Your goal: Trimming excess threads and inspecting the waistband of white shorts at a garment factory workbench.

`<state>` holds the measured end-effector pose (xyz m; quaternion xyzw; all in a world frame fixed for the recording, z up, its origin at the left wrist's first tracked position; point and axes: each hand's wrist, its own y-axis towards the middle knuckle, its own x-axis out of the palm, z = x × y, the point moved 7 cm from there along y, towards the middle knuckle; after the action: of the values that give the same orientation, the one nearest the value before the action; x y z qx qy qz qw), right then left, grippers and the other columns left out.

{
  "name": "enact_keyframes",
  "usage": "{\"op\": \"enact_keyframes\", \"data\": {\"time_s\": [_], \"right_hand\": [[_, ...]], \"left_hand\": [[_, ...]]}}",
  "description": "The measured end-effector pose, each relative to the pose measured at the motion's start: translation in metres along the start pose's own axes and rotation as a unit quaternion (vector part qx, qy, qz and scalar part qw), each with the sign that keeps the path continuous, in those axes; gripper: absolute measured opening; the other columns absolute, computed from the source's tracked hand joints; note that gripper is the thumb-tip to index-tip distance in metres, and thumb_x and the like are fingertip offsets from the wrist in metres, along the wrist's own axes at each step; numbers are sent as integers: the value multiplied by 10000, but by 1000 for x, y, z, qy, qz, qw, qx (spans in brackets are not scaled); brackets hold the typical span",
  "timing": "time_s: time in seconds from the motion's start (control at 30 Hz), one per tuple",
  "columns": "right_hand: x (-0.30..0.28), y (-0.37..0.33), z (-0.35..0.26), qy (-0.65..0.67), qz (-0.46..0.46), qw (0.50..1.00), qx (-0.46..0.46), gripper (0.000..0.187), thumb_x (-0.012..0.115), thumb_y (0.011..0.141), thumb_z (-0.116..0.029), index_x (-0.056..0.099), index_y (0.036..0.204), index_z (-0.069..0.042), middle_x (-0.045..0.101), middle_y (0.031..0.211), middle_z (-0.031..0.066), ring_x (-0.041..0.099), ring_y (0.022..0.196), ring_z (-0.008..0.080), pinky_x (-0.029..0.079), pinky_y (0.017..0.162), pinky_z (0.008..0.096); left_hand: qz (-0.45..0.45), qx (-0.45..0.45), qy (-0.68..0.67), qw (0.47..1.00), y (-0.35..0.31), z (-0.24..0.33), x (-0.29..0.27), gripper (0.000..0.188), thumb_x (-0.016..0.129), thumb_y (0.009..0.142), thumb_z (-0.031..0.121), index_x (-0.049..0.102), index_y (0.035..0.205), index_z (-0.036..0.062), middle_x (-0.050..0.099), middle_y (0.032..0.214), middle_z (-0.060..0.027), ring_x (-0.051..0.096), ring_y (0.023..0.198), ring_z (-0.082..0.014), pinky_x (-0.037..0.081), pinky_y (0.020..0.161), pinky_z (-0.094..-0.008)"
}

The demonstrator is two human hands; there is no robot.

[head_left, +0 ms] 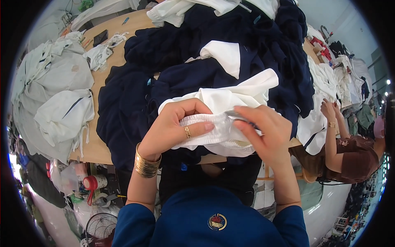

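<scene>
**Soft white garment (pixel 222 99), held at its gathered band (pixel 223 126)**

The bench (pixel 135 24) spans the middle of the frame, carrying a wide navy pile (pixel 173 49). A pale heap (pixel 61 76) fills the left. The white garment lies bunched at the centre, over the pile's near side. It looks light, soft and limp, likely to fold under any push, perhaps a little slippery, but hardly fragile. The ruffled, apparently elastic band seems the surest place to take hold; the loose cloth beyond it would probably slump.

The left hand (pixel 175 129) has its fingers clamped on the band, thumb in front. The right hand (pixel 269 133) is at the band's right part, thumb and forefinger slightly apart; whether they pinch cloth cannot be told.

Among containers, a clear bag (pixel 69 180) at lower left has contents too blurred to name. Near it, a smaller red-and-white flask (pixel 95 182) appears lidded, its contents hidden.
</scene>
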<state>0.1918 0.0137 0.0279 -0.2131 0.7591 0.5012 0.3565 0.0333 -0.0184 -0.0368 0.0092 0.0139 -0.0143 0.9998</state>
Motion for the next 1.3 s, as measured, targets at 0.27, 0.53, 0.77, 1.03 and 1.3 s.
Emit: {"op": "enact_keyframes", "data": {"time_s": [0.27, 0.53, 0.77, 1.03, 1.3], "right_hand": [[2, -35, 29, 247, 29, 946, 207, 324, 713, 759, -105, 609, 1054, -26, 602, 869, 33, 511, 690, 81, 406, 621, 183], [17, -50, 20, 248, 4, 933, 262, 347, 733, 756, -117, 588, 1049, -1, 628, 975, 67, 586, 779, 107, 449, 700, 212], [19, -46, 13, 203, 26, 966, 160, 258, 733, 751, -71, 624, 975, -5, 667, 840, 86, 624, 706, 123, 465, 644, 217], [10, -29, -2, 95, -4, 993, 76, 304, 782, 669, -107, 647, 932, -34, 614, 695, 86, 599, 584, 189, 432, 511, 241], [8, -20, -5, 55, -33, 997, 32, 315, 785, 657, -131, 651, 931, -56, 611, 684, 69, 601, 575, 195, 432, 501, 253]], "left_hand": [[-28, -8, -134, 991, 3, -6, -2, 173, 655, 771, 96, 514, 857, 43, 624, 867, -50, 570, 750, -61, 445, 677, -186], [-14, 26, -203, 979, 7, -15, -8, 149, 665, 810, 101, 530, 869, 74, 647, 861, -46, 608, 732, -66, 466, 640, -182], [-12, 43, -212, 976, 8, -18, -9, 165, 680, 805, 104, 533, 870, 68, 657, 875, -66, 626, 730, -77, 469, 615, -182], [5, 14, -142, 990, 6, -8, -9, 182, 667, 758, 21, 499, 827, 40, 627, 791, -51, 594, 669, -59, 469, 609, -179], [-23, 11, -127, 992, 7, -6, -5, 185, 686, 756, 50, 516, 827, 34, 627, 792, -46, 583, 661, -47, 461, 604, -172]]}}
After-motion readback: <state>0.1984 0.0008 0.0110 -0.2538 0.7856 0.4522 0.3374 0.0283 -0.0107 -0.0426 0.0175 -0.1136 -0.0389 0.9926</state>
